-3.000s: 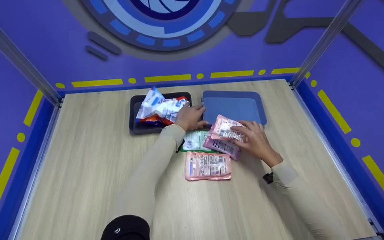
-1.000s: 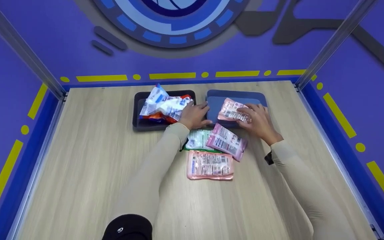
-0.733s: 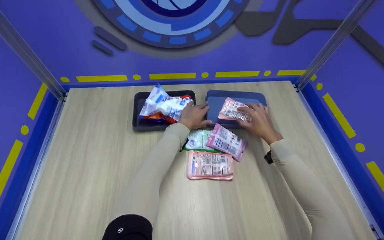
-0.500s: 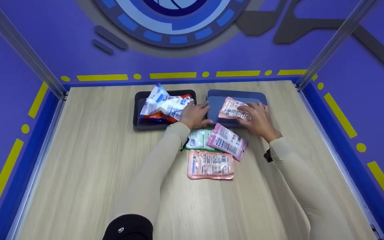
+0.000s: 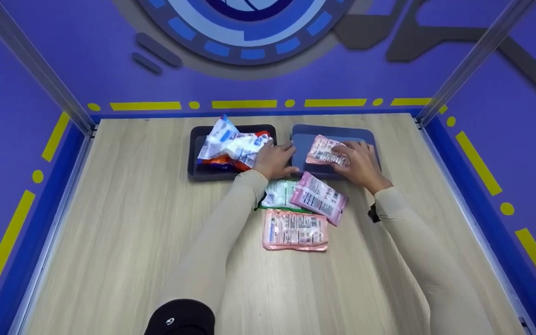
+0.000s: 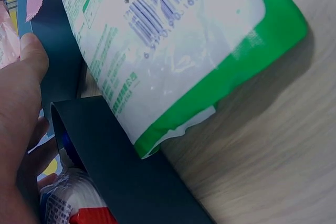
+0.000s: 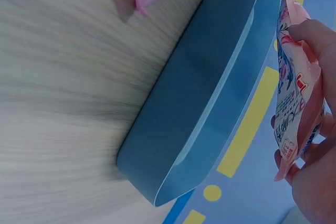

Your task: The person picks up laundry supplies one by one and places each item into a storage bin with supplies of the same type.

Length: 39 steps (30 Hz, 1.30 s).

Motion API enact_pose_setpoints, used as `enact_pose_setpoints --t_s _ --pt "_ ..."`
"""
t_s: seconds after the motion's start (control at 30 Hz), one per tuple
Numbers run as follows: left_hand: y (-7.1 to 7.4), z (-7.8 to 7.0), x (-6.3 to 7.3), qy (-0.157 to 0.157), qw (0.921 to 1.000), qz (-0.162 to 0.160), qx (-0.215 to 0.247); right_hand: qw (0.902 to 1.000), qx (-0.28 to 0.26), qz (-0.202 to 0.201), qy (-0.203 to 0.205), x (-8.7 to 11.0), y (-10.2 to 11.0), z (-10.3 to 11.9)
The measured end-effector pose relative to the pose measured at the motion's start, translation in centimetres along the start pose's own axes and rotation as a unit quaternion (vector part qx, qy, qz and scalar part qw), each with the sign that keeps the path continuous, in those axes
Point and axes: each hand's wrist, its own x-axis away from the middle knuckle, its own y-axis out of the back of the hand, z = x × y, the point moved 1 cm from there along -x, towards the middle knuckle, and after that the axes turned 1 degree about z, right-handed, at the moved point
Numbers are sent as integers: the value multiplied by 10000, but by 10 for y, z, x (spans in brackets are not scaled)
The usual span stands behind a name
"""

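My right hand point(image 5: 360, 164) pinches a pink printed packet point(image 5: 322, 151) between thumb and fingers, over the blue-grey tray point(image 5: 303, 135). In the right wrist view that packet point(image 7: 299, 87) stands tilted above the tray's rim point(image 7: 202, 114). My left hand point(image 5: 275, 160) lies with fingers spread at the right side of the black tray point(image 5: 193, 173), its thumb toward the blue-grey one. Under it, close in the left wrist view, is a green-edged packet point(image 6: 173, 61). A purple packet point(image 5: 320, 197) partly covers that green one in the head view; another pink packet point(image 5: 296, 231) lies nearer me.
Inside the black tray are a white-and-blue packet point(image 5: 235, 145) and red-orange packets point(image 5: 221, 161) beneath it. The two trays stand side by side toward the back of the wooden table point(image 5: 142, 223). Blue-purple panels point(image 5: 123, 79) enclose the table's back and sides.
My right hand has carried the pink packet from above the purple one back over the blue-grey tray, then held almost still. The left hand stays at the black tray's side.
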Motion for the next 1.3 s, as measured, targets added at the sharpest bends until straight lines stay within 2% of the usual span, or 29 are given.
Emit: enact_pose_setpoints --t_s 0.13,0.4,0.67,0.93,1.3 --pt "-1 -1 1 -2 9999 -102 -21 9998 62 136 -92 -3 -2 -1" --pt "-6 -2 4 20 9999 65 108 9985 125 413 -347 -8 -10 -4" --pt "-4 -2 5 36 9997 98 220 9987 185 411 -228 -14 -15 -7" --pt "-3 -1 0 5 9999 154 28 9993 221 286 33 -23 -18 -8" --pt "1 0 -1 0 9999 132 2 9977 283 601 -135 -36 -22 -4"
